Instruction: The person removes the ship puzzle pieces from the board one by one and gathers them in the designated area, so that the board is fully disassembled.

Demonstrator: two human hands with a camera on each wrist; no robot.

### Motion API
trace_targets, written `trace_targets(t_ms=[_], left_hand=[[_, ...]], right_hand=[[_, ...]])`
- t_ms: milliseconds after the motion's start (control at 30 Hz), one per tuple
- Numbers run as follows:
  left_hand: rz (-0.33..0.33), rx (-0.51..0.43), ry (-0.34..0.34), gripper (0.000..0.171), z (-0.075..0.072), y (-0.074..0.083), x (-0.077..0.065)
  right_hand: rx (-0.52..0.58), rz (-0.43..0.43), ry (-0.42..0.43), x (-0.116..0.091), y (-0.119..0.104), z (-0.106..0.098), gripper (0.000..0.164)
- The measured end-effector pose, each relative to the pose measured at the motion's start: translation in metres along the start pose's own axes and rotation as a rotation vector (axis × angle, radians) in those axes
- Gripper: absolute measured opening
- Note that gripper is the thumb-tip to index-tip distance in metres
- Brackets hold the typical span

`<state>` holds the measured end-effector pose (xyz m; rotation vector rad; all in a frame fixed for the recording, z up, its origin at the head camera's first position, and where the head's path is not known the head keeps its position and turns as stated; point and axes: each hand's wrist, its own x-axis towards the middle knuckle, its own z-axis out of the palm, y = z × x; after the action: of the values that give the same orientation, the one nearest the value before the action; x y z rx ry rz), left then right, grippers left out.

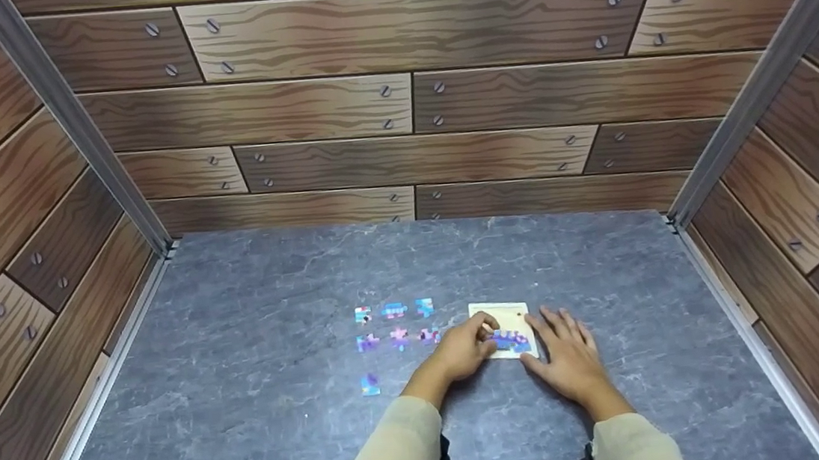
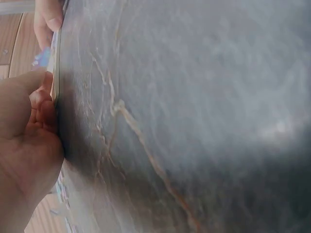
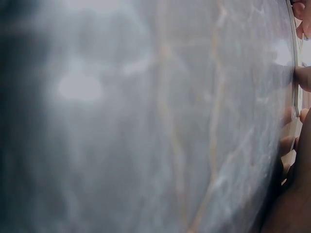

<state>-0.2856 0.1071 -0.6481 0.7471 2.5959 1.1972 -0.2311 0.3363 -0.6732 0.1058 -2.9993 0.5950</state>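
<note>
A shallow cream puzzle tray [image 1: 498,310] lies on the table, with joined blue, purple and pink jigsaw pieces [image 1: 512,340] along its near side. My left hand [image 1: 461,349] is over its left side, thumb and curled fingers pinching a small puzzle piece mostly hidden by the fingers. In the left wrist view, a bluish piece [image 2: 43,58] shows just beyond the thumb of the left hand [image 2: 29,126]. Spread fingers of my right hand [image 1: 566,354] rest along the tray's right edge, the thumb at its near corner. The right wrist view catches those fingers [image 3: 303,77] at the tray edge.
Left of the tray, loose jigsaw pieces lie in two short rows, among them a pink one [image 1: 398,335] and a blue one [image 1: 394,310]. A single piece [image 1: 370,385] lies nearer. Wood-patterned walls [image 1: 412,102] with metal corner rails [image 1: 741,85] enclose the grey marbled table [image 1: 254,335].
</note>
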Motion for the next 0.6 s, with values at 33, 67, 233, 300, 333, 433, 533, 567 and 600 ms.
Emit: trace_targets(t_ms=[33, 67, 233, 300, 333, 433, 533, 567, 600], left_hand=[[-0.001, -0.005, 0.003, 0.024, 0.0001, -0.0003, 0.0], [-0.003, -0.003, 0.003, 0.025, 0.0002, -0.0007, 0.0], [0.006, 0.016, -0.006, 0.026, 0.0005, -0.0028, 0.0002], [0.014, 0.021, -0.009, 0.028, 0.0008, -0.0035, 0.0005], [0.015, 0.025, -0.012, 0.03, 0.0009, -0.0038, 0.0005], [0.024, 0.039, -0.015, 0.035, 0.0012, -0.0041, 0.0007], [0.024, 0.042, -0.02, 0.035, 0.0016, -0.0044, 0.0004], [0.026, 0.036, -0.021, 0.034, 0.0016, -0.0045, 0.0003], [0.028, 0.032, -0.021, 0.033, 0.0016, -0.0046, 0.0002]], right_hand=[[0.002, 0.0, -0.001, 0.0, 0.0003, 0.0003, 0.075], [0.004, 0.0, -0.001, 0.0, 0.0004, 0.0005, 0.075], [0.009, 0.0, -0.005, 0.0007, 0.0019, 0.0015, 0.076], [0.007, -0.002, -0.005, 0.0008, 0.0021, 0.0016, 0.076], [0.007, -0.002, -0.004, 0.0009, 0.0022, 0.0016, 0.076], [0.009, -0.005, 0.001, 0.0009, 0.0019, 0.0013, 0.076], [0.013, -0.004, 0.001, 0.0007, 0.0015, 0.0009, 0.076], [0.013, -0.001, 0.0, 0.0005, 0.0015, 0.0007, 0.075], [0.012, -0.001, 0.002, 0.0003, 0.0015, 0.0005, 0.075]])
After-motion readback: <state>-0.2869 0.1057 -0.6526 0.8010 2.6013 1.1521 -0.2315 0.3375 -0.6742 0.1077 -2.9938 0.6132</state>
